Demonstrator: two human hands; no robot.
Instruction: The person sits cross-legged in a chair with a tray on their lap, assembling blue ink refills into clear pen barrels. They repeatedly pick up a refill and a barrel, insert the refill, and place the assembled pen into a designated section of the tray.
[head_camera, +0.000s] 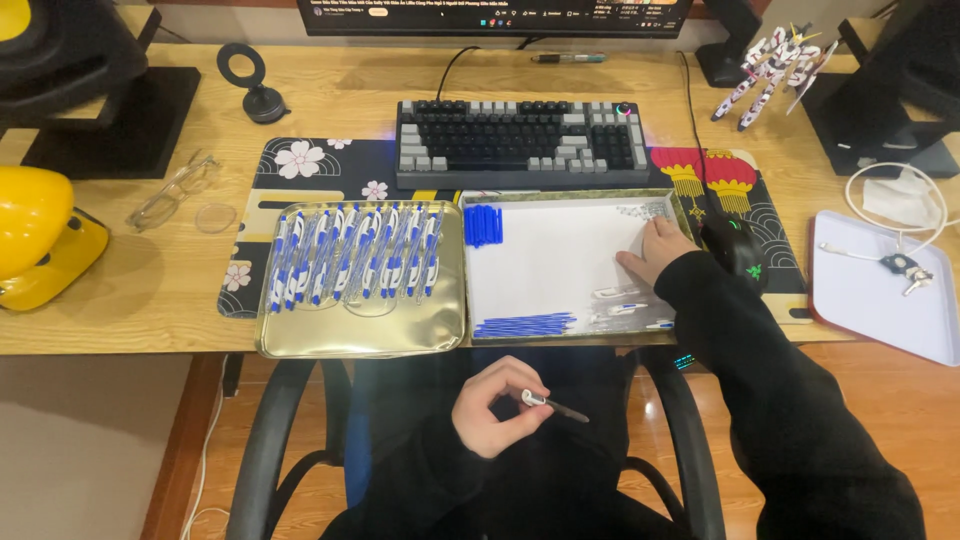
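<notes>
Nearest to us, our left hand (497, 405) hovers over our lap, fingers curled closed around a slim pen part (553, 405) with a pale end and a dark tip pointing right; the pinch looks light, so we judge the part could slip and drop between our legs or through the chair (262, 440) to the floor. Further out, our right hand (655, 250) reaches in its dark sleeve into the white-lined tray (560, 262) at the desk edge, fingers spread flat and close to the small springs (640, 211) in its far right corner; we cannot tell whether it has hold of anything. A careless sweep there could scatter the springs, and the sleeve lies just over the clear barrels (620, 298) near the tray's right front, so dragging it back could knock them about or push them into the blue refills (525, 325) along the front. The blue caps (482, 225) sit in the far left corner, well apart from the hand. Left of this, the gold tray (362, 340) holds a row of assembled pens (352, 255); its front rim overhangs the desk edge, so a bump from our arm could tip it. Beyond lie the keyboard (520, 145) and the mouse (738, 245), the latter just beside our right wrist and easily nudged.
</notes>
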